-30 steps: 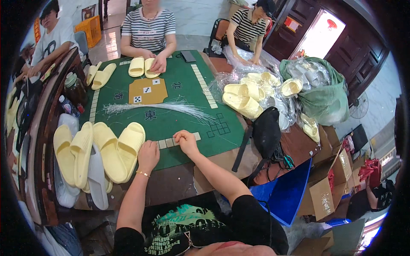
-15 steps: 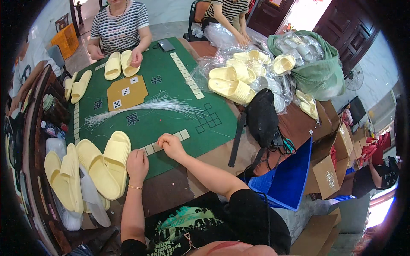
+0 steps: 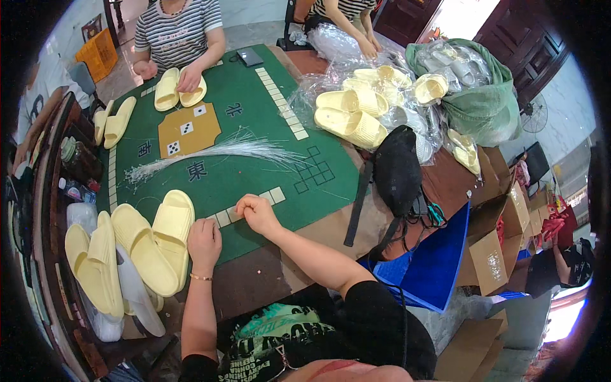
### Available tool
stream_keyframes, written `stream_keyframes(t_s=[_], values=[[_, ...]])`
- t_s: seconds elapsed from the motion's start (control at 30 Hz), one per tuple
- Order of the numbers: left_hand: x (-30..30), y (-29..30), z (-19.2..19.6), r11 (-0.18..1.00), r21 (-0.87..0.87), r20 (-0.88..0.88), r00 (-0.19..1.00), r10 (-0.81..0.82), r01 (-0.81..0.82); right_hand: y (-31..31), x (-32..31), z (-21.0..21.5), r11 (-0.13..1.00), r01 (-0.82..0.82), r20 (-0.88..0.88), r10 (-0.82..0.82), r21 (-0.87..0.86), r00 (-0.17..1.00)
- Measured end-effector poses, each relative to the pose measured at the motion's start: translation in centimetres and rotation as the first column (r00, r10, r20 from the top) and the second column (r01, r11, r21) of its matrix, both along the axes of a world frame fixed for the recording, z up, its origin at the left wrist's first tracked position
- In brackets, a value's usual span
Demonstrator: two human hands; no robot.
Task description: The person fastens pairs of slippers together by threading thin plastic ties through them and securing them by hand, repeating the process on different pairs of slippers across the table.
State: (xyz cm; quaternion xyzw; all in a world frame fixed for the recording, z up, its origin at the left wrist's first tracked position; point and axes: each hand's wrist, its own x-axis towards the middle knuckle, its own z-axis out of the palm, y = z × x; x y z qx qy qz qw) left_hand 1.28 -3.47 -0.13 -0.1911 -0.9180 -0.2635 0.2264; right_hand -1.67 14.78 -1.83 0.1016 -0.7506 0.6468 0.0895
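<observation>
Two hands are rested at the near edge of the green mat (image 3: 254,127) on the counter (image 3: 254,280). The left hand (image 3: 203,239) is laid flat on the mat edge, fingers loosely curled, nothing gripped, just beside the yellow slipper pair (image 3: 156,245) at the mat's near-left corner. The right hand (image 3: 258,213) is closed into a loose fist by the row of pale tiles (image 3: 248,205); whether sth. small is pinched inside can't be told.

A bundle of thin clear strands (image 3: 216,153) is spread across the mat's middle, well apart from both hands. More slippers (image 3: 95,267) are stacked left of the mat, overhanging the counter edge.

Risks, as judged: the stacked slippers could be knocked off by the left elbow, since they're piled loosely & partly over the rim. The strands, being fine & loose, could be scattered or snagged by a sleeve or a slipper dragged across the mat. The black bag (image 3: 398,169) w/ its strap hanging off the mat's right edge could be caught & pulled down. Tiles could be nudged out of line by the fist.
</observation>
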Motion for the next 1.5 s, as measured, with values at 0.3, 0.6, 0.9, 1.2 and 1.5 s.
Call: stream_keyframes(t_s=[0.3,0.6,0.9,1.2,1.5], values=[[0.0,0.0,-0.1,1.0,0.015,-0.03,0.999,-0.018,0.018,-0.1,0.2,0.2,0.999,0.032,-0.003,-0.032,0.038,0.999],[-0.1,-0.1,-0.4,1.0,0.011,-0.042,0.999,-0.023,0.024,-0.1,0.1,-0.3,0.999,0.026,0.001,-0.027,0.021,1.0],[-0.1,-0.1,-0.2,1.0,-0.002,-0.033,0.999,-0.017,0.017,-0.2,0.2,-0.2,1.0,0.015,0.044,-0.016,0.013,0.999],[0.0,0.0,-0.2,1.0,-0.008,-0.046,0.999,-0.017,0.017,0.0,0.3,0.5,0.998,0.041,0.042,-0.043,0.051,0.998],[-0.1,0.0,-0.3,1.0,0.015,-0.034,0.999,-0.01,0.01,0.1,0.2,0.1,0.991,0.031,-0.002,-0.031,0.129,1.0]])
